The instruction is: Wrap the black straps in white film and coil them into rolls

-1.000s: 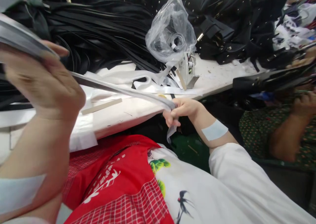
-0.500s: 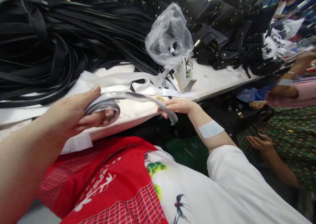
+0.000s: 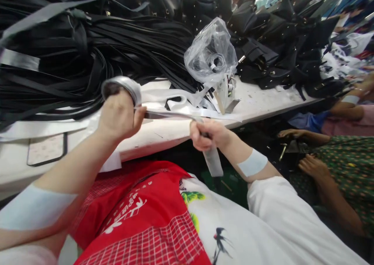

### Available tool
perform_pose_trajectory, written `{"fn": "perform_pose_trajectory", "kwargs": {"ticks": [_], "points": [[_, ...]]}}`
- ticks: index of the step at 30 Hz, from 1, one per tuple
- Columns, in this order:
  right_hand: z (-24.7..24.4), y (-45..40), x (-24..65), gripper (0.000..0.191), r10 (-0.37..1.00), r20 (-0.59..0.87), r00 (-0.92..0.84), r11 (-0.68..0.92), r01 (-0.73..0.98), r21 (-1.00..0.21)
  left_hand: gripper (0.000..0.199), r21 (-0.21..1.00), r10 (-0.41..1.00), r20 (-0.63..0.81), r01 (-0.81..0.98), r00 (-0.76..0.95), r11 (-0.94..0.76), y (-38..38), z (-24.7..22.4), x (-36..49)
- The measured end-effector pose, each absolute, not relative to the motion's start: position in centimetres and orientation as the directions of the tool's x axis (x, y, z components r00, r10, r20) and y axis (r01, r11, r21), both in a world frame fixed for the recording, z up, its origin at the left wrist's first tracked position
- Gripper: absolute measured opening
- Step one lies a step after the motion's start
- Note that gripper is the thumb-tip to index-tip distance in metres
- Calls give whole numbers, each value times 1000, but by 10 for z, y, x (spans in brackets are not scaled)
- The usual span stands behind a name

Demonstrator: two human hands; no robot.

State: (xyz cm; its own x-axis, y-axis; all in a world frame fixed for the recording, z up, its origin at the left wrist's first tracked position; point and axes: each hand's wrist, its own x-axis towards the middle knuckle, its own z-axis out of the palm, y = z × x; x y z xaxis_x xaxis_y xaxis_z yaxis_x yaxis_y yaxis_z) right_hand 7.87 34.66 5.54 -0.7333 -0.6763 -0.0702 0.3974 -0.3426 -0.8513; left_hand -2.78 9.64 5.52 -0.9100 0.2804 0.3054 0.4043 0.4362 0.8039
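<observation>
My left hand [image 3: 115, 115] is closed around a roll of silvery grey tape [image 3: 131, 84], its fingers inside the roll and mostly hidden by the back of the hand. From the roll, a length of tape runs straight across to my right hand [image 3: 209, 134]. That hand is a fist gripping the strip, and the loose tape end [image 3: 214, 163] hangs below it. Both hands are above the front edge of the white table [image 3: 163, 134].
Long black straps [image 3: 140, 35] are piled at the back left. A clear plastic bag [image 3: 207, 51] with a coil inside stands by a small tape dispenser [image 3: 226, 95]. A phone [image 3: 46, 149] lies at left. Black bags [image 3: 277, 43] fill the back. At right, a co-worker's hands [image 3: 314, 165] are busy.
My left hand has turned over and lifted the roll up and back. My right hand has closed into a fist on the strip, which is now straighter, with a longer end hanging.
</observation>
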Motion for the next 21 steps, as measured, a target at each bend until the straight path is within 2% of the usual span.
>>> {"fn": "perform_pose_trajectory", "kwargs": {"ticks": [2,3,4,6,8,11,14,17,21], "points": [[49,355,69,32,-570,-142,-809,-402,426,-811,36,494,512,237,556,-826,669,89,41,-16],[42,359,63,33,-549,-211,-809,-373,463,-804,38,361,585,175,605,-792,710,85,39,-12],[34,363,59,34,-540,-282,-793,-318,502,-804,42,304,621,124,625,-774,719,81,39,-9],[17,367,54,36,-533,-392,-750,-175,550,-816,54,357,632,21,596,-775,719,73,44,-11],[5,368,52,38,-533,-440,-722,-23,532,-846,66,515,586,-144,445,-798,732,64,50,-18],[2,366,53,38,-518,-433,-738,178,402,-898,72,677,504,-385,136,-773,724,53,54,-27],[9,362,55,41,-575,-364,-733,223,288,-931,64,784,538,-464,-44,-704,619,49,52,-26],[14,357,57,45,-623,-366,-691,254,264,-931,58,823,583,-519,-181,-624,539,48,47,-21],[11,355,55,41,-514,-406,-756,409,200,-890,56,784,614,-620,-421,-488,456,40,41,-24]]}}
